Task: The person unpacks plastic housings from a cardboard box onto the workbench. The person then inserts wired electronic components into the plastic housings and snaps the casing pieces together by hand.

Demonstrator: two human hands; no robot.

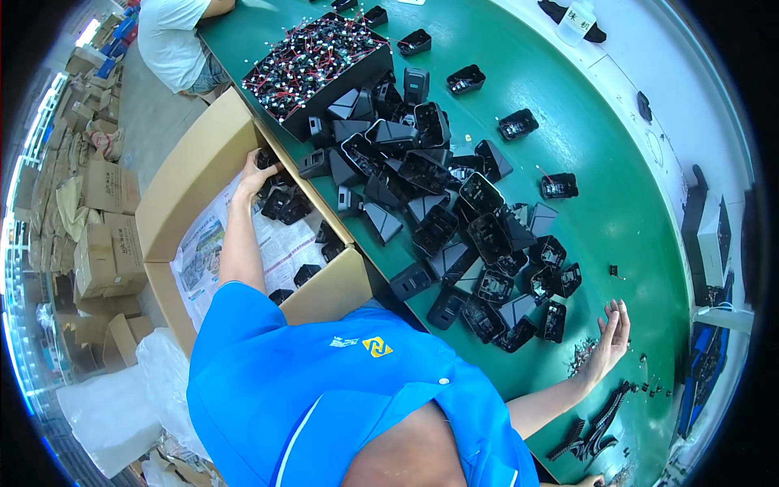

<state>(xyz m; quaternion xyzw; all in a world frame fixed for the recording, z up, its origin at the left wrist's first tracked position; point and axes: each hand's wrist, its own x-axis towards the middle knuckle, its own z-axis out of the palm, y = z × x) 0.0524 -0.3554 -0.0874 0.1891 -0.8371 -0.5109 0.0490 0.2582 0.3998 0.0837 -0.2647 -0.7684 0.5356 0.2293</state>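
Observation:
Inside the open cardboard box (195,142) at the left, my left hand (253,177) reaches down to the black plastic parts by its far wall. Its fingers are bent round a black plastic housing (266,158), partly hidden by the hand. More black housings (286,204) lie beside it on newspaper (203,247) lining the box. My right hand (610,345) is over the green table (625,227), fingers stretched out and holding nothing. Just beside it lies a small heap of metal screws or pins (581,357).
Open black housings (487,235) are piled mid-table. A black bin (349,81) holds small wired parts. Black strips (600,422) lie near right, by another person's hand (592,480). A person (172,40) sits far left. Cartons (109,256) stand left; a white bottle (576,23) is far right.

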